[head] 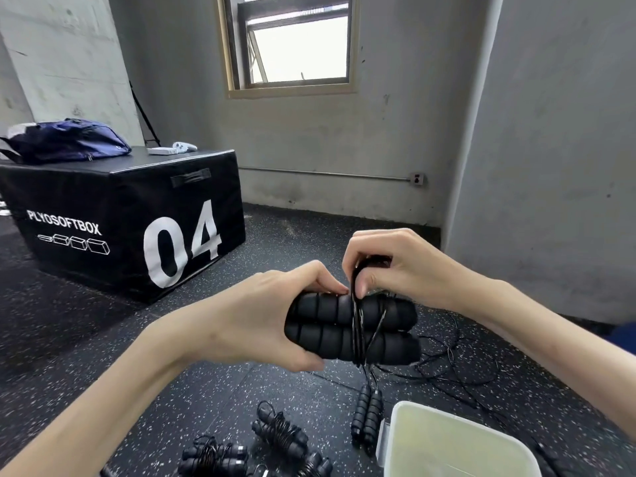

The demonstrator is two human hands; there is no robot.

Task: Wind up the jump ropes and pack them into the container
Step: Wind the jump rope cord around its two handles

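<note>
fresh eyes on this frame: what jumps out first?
Centre frame, the left hand grips two black foam handles side by side while the right hand pinches the thin black cord looped around them. Behind on the left stands a black plyo box marked 04. Low in frame, wound jump ropes lie on the speckled floor beside a translucent container.

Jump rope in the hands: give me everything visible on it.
The jump rope in the hands has two black, ribbed, foam-looking handles held side by side, roughly level, above the speckled floor. The left hand grips their left ends. Thin black cord is wound a few turns around their middle; the right hand pinches the cord just above the handles. The rest of the cord trails down to a loose tangle on the floor at right. It touches nothing else.
</note>
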